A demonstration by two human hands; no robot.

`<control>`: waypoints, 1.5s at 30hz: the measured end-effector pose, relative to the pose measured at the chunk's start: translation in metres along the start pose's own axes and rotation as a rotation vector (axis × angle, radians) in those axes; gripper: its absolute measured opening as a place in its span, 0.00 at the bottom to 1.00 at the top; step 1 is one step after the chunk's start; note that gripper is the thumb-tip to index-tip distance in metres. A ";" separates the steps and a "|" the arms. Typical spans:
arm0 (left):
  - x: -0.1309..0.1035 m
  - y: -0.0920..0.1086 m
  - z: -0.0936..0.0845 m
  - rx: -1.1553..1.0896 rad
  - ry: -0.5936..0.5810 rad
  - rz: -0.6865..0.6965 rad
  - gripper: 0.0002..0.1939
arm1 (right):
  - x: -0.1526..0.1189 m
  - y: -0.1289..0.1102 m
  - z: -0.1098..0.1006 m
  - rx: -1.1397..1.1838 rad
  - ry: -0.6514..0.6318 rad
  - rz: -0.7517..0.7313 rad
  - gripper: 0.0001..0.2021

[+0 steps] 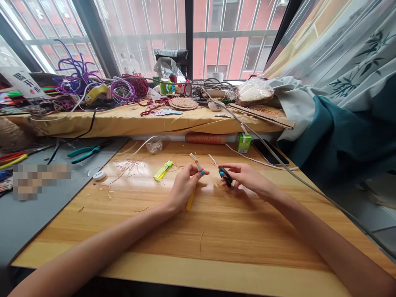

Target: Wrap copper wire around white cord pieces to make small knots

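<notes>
from afar i see the left hand (186, 181) pinched closed on a yellow-ended stick (190, 200), the right hand (247, 177) curled around black scissors (226, 175), both over the table (247, 247), inside its near edge. a slack pinch could twist the stick and let the scissors nick fingers

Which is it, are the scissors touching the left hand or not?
Apart: the head view shows a strip of wooden tabletop between the scissors and the left hand.
</notes>
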State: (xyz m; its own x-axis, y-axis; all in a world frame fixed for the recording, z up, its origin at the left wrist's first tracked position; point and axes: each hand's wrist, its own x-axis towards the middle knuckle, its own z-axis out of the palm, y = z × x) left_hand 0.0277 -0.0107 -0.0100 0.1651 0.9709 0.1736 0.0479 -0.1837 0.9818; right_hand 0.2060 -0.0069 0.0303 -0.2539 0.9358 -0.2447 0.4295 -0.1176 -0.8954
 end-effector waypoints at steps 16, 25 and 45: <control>0.005 -0.006 -0.003 -0.030 0.064 0.047 0.04 | -0.017 0.001 0.033 0.211 -0.227 -0.149 0.24; 0.001 0.000 -0.002 0.042 -0.002 0.054 0.05 | -0.017 0.005 0.039 0.243 -0.140 -0.200 0.15; 0.001 0.003 -0.004 -0.084 -0.064 -0.075 0.10 | -0.012 0.005 0.024 0.255 -0.091 -0.179 0.20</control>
State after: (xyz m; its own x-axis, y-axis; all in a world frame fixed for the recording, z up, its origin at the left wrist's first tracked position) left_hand 0.0246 -0.0093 -0.0062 0.2266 0.9692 0.0968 -0.0202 -0.0947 0.9953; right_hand 0.1902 -0.0267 0.0196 -0.3873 0.9168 -0.0969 0.1430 -0.0441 -0.9887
